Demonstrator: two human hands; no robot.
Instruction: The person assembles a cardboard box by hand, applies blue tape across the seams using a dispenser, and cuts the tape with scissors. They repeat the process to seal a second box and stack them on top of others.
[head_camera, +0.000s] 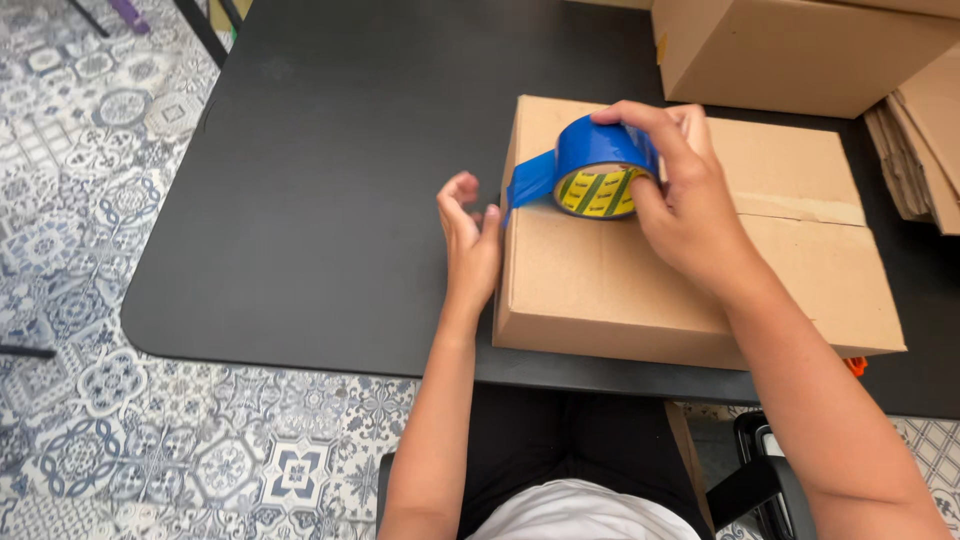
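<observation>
My left hand (470, 240) presses flat, fingers loose and gripping nothing, against the left side of the matte cardboard box (600, 290) on the black table (300, 200), while my right hand (685, 205) clamps the glossy blue tape roll (600, 165) on top.

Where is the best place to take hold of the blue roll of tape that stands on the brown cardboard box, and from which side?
Take the blue roll of tape by its curved outer band, from above. It stands on edge on the brown cardboard box, open core facing the person, so fingers wrap over the top and the thumb can press the yellow core rim. The right hand has this grip, leaving the strip at the left free beside the left hand.
</observation>
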